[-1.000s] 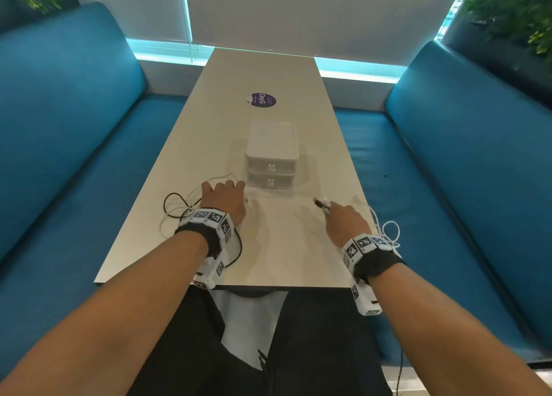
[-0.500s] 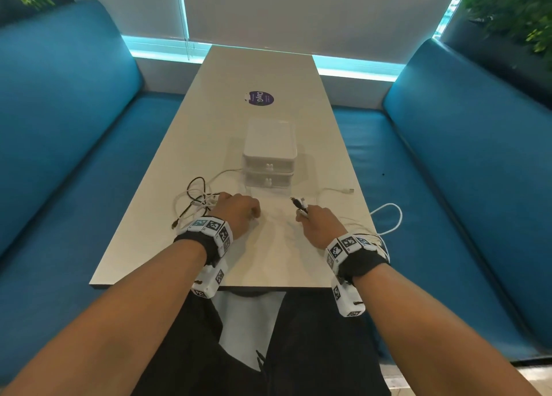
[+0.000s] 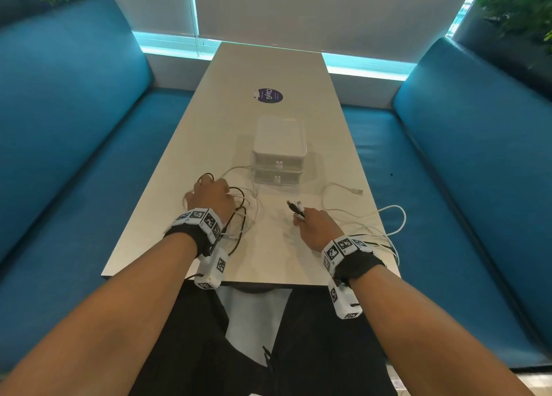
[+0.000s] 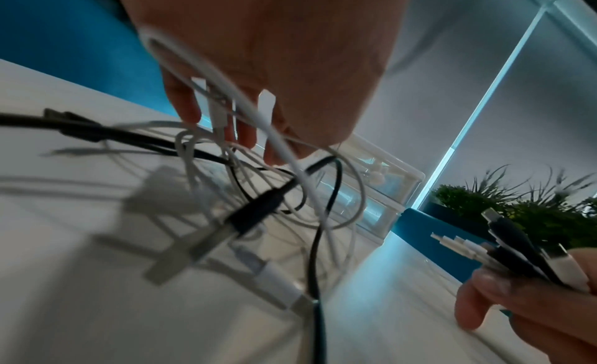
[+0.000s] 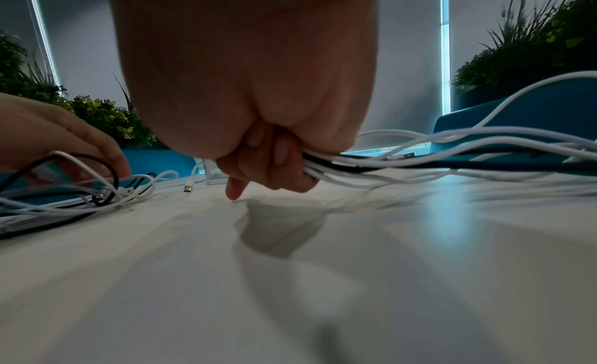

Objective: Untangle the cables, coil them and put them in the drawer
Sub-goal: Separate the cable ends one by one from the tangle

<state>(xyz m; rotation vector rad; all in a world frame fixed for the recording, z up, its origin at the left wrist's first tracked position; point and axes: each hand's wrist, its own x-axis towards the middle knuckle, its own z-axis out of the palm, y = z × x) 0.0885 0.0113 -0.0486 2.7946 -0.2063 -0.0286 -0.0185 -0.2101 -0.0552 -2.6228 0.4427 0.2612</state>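
Black and white cables (image 3: 243, 213) lie tangled on the white table (image 3: 268, 261). My left hand (image 3: 206, 186) is over the tangle, left of centre. In the left wrist view its fingers (image 4: 245, 134) hold white strands threaded between them, and loops (image 4: 323, 195) hang down. My right hand (image 3: 300, 218) grips a bundle of plug ends (image 3: 295, 209), black and white, which point away from me. The same bundle (image 5: 420, 160) trails out to the right of that fist (image 5: 268, 165). A small white two-drawer unit (image 3: 279, 153) stands behind the hands with both drawers closed.
One white cable with a USB plug (image 3: 357, 191) lies right of the drawer unit. A white loop (image 3: 398, 219) hangs over the table's right edge. Blue benches (image 3: 74, 156) flank the table. A purple sticker (image 3: 268, 96) is farther back.
My left hand has moved left and a little away from me, drawing the tangle with it. My right hand first moved left, then stayed put, still gripping the plug ends.
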